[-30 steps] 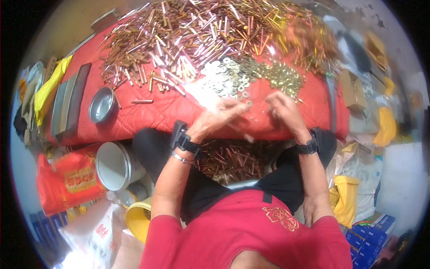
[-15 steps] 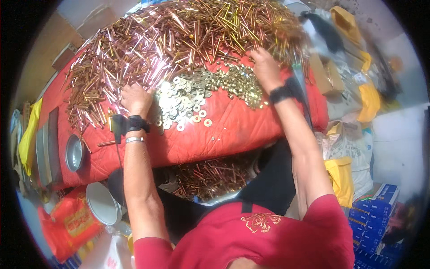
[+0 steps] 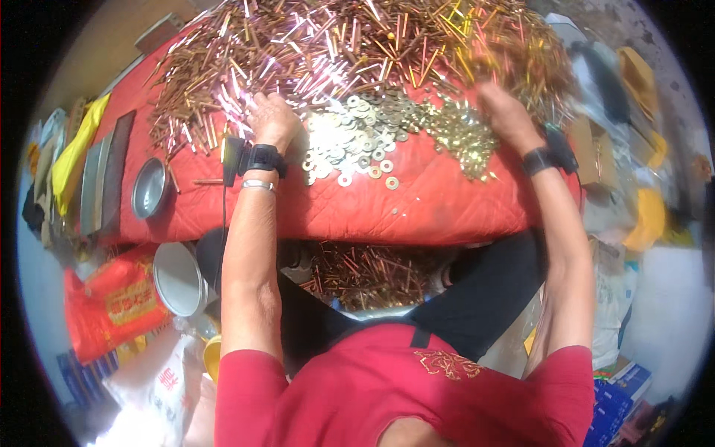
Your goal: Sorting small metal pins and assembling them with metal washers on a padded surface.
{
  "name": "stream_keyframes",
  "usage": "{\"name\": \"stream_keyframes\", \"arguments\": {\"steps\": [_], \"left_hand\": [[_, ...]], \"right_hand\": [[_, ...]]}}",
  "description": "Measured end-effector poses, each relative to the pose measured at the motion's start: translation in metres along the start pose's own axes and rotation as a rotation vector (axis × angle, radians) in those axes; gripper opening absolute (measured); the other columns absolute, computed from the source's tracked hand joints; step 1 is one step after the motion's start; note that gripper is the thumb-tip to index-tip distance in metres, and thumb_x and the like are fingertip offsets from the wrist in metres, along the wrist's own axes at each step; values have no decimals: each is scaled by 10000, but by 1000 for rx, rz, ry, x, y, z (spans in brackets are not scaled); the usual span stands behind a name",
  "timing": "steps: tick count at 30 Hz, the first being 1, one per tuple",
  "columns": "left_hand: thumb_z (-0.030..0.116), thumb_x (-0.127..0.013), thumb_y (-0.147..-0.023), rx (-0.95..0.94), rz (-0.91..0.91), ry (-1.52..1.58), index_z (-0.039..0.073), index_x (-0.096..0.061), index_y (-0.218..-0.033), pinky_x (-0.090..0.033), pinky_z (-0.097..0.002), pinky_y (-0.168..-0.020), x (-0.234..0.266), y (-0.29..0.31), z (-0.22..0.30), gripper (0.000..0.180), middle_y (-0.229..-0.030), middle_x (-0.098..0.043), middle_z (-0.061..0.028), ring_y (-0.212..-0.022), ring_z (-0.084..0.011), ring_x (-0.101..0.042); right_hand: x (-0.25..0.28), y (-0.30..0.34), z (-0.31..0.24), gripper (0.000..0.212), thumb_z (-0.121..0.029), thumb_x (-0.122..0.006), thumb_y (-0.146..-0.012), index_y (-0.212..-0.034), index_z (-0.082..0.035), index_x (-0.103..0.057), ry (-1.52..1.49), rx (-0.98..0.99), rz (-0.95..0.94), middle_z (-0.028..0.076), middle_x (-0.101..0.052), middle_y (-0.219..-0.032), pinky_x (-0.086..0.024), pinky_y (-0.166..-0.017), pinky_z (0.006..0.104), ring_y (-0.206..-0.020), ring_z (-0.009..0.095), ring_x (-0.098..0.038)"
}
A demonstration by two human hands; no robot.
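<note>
Reaching over the red-covered bench, both hands worked the far heap of copper rods. The left hand curled loosely at its edge; the right hand was blurred, its grip unclear. Brass washers lay between them. A metal bowl sat left.

Two hands are counted: left at 11 o'clock, right at 1 o'clock, one black wrist device on each. One round metal bowl at 9 o'clock. One red printed sack at 8 o'clock. Copper pins and brass washers: too many to be counted.
</note>
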State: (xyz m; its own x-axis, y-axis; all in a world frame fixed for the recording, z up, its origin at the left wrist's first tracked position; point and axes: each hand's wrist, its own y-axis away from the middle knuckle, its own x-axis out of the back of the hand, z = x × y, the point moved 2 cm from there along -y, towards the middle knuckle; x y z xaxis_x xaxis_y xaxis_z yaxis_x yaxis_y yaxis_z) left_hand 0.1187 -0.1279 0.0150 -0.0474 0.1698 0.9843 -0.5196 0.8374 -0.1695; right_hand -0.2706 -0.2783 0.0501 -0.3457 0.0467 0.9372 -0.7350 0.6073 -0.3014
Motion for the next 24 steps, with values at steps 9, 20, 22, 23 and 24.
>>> {"name": "stream_keyframes", "arguments": {"steps": [9, 20, 22, 23, 24], "left_hand": [[194, -580, -805, -147, 226, -140, -1, -522, -925, -511, -406, -733, -16, 23, -16, 236, -956, -542, -181, -910, -336, -569], [210, -653, -852, 421, -281, 1695, 24, -601, -834, -477, -330, -478, 10, 25, -35, 194, -722, -631, -103, -570, -214, -607], [143, -637, -881, 506, -513, 2256, 59, -625, -915, -450, -211, -442, 7, 34, -34, 91, -748, -641, -20, -533, -99, -555], [120, -638, -877, 555, -532, 2278, 53, -622, -927, -441, -208, -435, 4, 41, -35, 84, -754, -641, -22, -536, -96, -551], [96, -638, -873, 596, -570, 2302, 47, -620, -939, -432, -205, -429, 7, 51, -24, 84, -760, -641, -24, -539, -93, -547]], "right_hand": [[5, 44, -111, 120, -6, -550, -853, -968, -40, -559, -961, -337, 311, 22, -592, -880, -484, -650, 246, -762, 89, -582], [-13, 88, -153, 182, -134, -630, -818, -988, -67, -631, -387, -188, 25, 128, -648, -909, -494, -685, 367, -822, 308, -631], [-10, 78, -170, 160, -156, -628, -819, -958, -77, -639, -425, -119, 32, 119, -641, -856, -491, -670, 382, -788, 313, -628], [-10, 73, -179, 151, -167, -628, -819, -943, -83, -644, -445, -84, 36, 115, -637, -830, -490, -662, 390, -771, 315, -627], [-12, 71, -181, 141, -171, -629, -817, -927, -84, -646, -384, -73, 28, 113, -630, -816, -487, -653, 398, -761, 316, -624]]}}
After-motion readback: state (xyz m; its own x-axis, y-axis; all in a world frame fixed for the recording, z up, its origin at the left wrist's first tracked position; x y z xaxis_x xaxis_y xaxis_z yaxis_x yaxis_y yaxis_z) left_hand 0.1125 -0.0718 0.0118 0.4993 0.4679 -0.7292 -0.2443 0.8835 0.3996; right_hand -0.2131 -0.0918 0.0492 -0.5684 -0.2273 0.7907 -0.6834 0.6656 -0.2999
